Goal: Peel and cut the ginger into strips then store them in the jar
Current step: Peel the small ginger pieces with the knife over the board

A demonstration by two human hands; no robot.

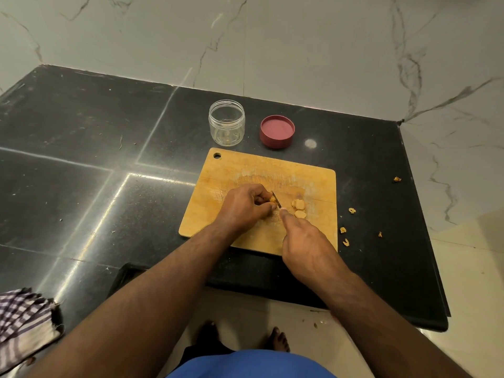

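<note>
Ginger under the knife on the cutting board.

The ginger piece [272, 199] sits mid-board, pinched in the left hand [245, 207] fingers; the right hand [305, 241] is closed round the knife [276, 199], blade against the piece. Two cut chunks [297, 208] lie just right. The board [245, 170] is near the worktop [81, 137] front edge; behind it stand an open jar [226, 123] and its red lid [277, 131].

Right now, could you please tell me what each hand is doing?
Left hand: closed on a ginger piece on the board.
Right hand: closed on the knife.
</note>
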